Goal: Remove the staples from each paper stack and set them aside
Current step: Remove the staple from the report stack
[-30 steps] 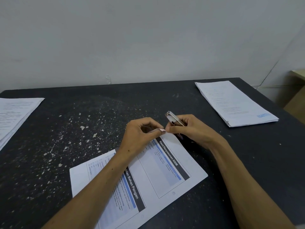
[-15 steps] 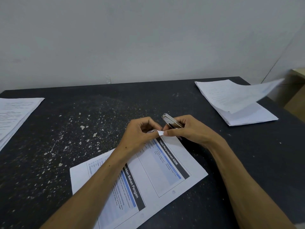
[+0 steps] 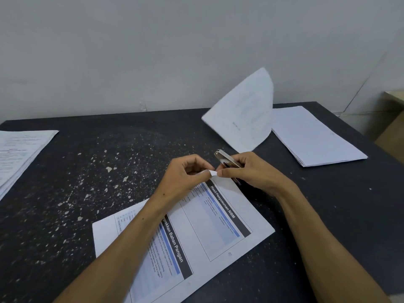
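Note:
A printed paper stack (image 3: 220, 228) with blue and dark headers lies on the black table (image 3: 76, 182) in front of me. My left hand (image 3: 185, 173) pinches its far corner, which is bent up. My right hand (image 3: 247, 171) grips a metal staple remover (image 3: 225, 159) and its thumb and fingertip meet the same corner. The staple itself is hidden by my fingers. A loose white sheet (image 3: 244, 112) is in the air, flipped up and leftward off the pile at the back right.
A white paper pile (image 3: 317, 136) lies at the back right of the table. Another pile (image 3: 17, 154) sits at the left edge. White flecks dot the table's left half. A pale wall stands behind, and a beige surface (image 3: 393, 95) is at the far right.
The top sheet of the back-right pile has lifted and flipped over to the left, now standing in the air. My hands stay at the bent corner of the stack.

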`<state>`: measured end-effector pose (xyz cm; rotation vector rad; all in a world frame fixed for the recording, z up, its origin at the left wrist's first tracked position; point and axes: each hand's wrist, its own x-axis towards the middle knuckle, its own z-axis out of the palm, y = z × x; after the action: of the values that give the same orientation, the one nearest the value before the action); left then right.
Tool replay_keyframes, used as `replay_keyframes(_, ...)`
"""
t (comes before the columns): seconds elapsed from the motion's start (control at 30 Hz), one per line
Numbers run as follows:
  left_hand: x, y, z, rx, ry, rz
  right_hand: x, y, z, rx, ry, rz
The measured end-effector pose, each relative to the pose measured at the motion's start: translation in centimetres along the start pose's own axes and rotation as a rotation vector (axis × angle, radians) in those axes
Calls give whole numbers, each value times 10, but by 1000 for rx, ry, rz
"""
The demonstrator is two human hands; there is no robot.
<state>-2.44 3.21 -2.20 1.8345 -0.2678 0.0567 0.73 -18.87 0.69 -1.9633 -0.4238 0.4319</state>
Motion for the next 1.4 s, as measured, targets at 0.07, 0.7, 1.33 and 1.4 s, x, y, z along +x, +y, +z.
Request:
replay_keyframes(0.07, 0, 0, 0, -5, -4, 2, 0, 0, 0, 3, -2, 7)
replay_keyframes(0.7, 1, 1, 0, 59, -14, 18, -1, 1, -1, -9, 26, -54)
replay_keyframes(1.33, -2, 6, 0, 24, -42, 19, 2, -1, 4, -100, 41, -82)
replay_keyframes(1.4, -2, 6, -1, 16, -48, 25, 2, -1, 4, -107, 46, -87)
